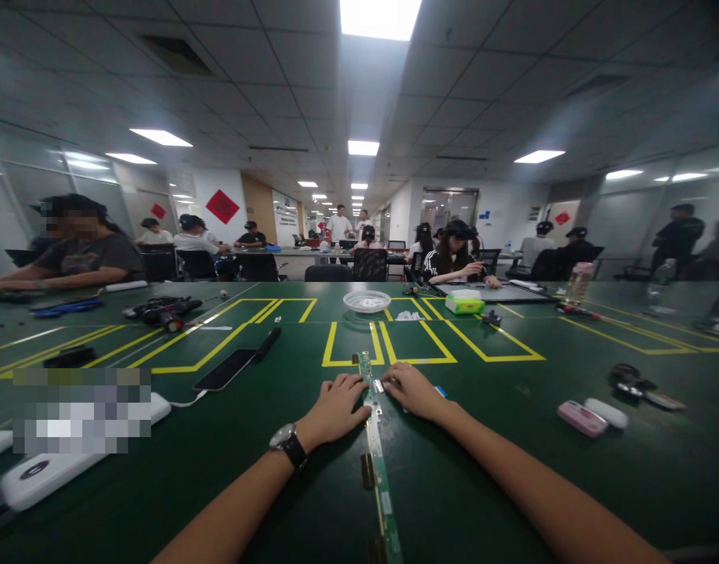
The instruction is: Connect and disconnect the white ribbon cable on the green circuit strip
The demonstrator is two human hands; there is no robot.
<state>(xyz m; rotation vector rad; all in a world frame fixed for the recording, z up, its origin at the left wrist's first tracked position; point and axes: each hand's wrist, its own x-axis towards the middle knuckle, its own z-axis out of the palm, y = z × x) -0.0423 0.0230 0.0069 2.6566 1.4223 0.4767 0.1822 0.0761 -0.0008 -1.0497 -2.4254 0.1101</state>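
Note:
A long, narrow green circuit board [378,454] lies lengthwise on the green table, with brown flaps along its left edge. My left hand [334,409], wearing a wristwatch, rests over the board's far part; fingertips and thumb press on it from the left. On the other side, my right hand [417,392] is closed in a pinch beside the board. A short flat ribbon cable appears to be in it: its silvery end [379,386] meets the board's right edge, and its blue end [440,392] shows past the hand. The palm hides the cable's middle.
Ahead stands a white plastic basket [366,302] among yellow tape outlines. Leftward lie a phone [233,370], a white power bank [71,462] and a power drill [165,312]. A pink case [581,418] and a green tissue pack [464,303] are on the right. Other people sit around.

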